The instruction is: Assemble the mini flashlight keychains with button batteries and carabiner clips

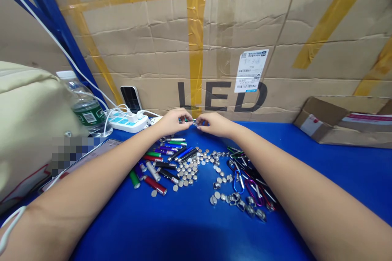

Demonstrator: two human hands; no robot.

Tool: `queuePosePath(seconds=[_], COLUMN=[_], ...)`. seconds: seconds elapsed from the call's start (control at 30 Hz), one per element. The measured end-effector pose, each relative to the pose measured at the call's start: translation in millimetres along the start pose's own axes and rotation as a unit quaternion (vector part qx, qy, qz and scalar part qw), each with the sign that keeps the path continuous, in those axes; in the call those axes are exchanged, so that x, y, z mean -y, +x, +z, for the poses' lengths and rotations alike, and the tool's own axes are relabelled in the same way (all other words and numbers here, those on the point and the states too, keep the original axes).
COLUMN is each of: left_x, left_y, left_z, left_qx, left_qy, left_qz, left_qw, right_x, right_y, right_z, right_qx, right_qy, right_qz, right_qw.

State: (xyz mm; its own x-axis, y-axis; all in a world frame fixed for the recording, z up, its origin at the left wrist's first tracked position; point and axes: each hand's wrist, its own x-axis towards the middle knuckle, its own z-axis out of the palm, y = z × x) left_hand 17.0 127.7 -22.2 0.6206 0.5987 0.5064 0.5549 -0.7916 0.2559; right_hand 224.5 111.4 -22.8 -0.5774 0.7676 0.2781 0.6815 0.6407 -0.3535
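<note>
My left hand (176,121) is closed around a slim green torch tube (183,121), most of it hidden by the fingers. Opposite it, my right hand (216,124) pinches at the tube's end, with a small silver part, too tiny to name, at its fingertips. Below my left hand lie several small torch tubes (155,185) in red, green, blue, purple, black and silver. Between the arms, many round button cells (186,171) are spread about. Toward the front sit silver metal end caps (241,205). Carabiners (239,181) in blue, purple, red, green and black are heaped by my right forearm.
A big taped carton (153,49) walls off the back of the blue table (171,228). At left stand a power strip (128,122) with cables, a phone (131,98), a water bottle (88,108) and a beige bag (27,122). An open cardboard box (346,126) is at right.
</note>
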Motion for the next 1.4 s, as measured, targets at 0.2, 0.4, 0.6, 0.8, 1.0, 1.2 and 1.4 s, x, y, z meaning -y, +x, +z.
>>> queuePosePath(seconds=[0.2, 0.4, 0.6, 0.8, 1.0, 1.2, 1.4], left_x=[-2.9, -2.7, -2.0, -1.2, 2.4, -0.1, 2.9], left_y=[-0.4, -0.9, -1.0, -1.7, -4.6, -3.9, -3.8], left_z=[-1.3, -2.6, -2.9, -0.6, 1.6, 5.0, 9.3], left_qx=[0.005, 0.015, 0.015, 0.022, 0.136, 0.153, 0.141], left_qy=[0.007, 0.012, 0.017, 0.005, -0.046, -0.045, -0.075], left_qz=[0.041, 0.047, 0.048, -0.048, -0.139, -0.146, -0.164], left_qw=[0.999, 0.999, 0.999, 0.999, 0.98, 0.976, 0.973], right_x=[2.5, 3.5, 3.6, 2.0, 3.5, 5.6, 7.8], right_y=[-0.1, 0.0, -0.1, 0.5, -0.2, 0.9, 2.0], right_z=[-0.8, -0.8, -0.6, -2.6, -3.3, 2.1, 4.5], right_qx=[-0.004, -0.006, -0.003, -0.027, 0.002, 0.023, 0.025], right_qy=[0.033, 0.039, 0.026, -0.12, -0.21, -0.202, -0.203], right_qz=[0.006, 0.007, 0.003, -0.042, -0.044, -0.048, -0.047], right_qw=[0.999, 0.999, 1.0, 0.992, 0.977, 0.978, 0.978])
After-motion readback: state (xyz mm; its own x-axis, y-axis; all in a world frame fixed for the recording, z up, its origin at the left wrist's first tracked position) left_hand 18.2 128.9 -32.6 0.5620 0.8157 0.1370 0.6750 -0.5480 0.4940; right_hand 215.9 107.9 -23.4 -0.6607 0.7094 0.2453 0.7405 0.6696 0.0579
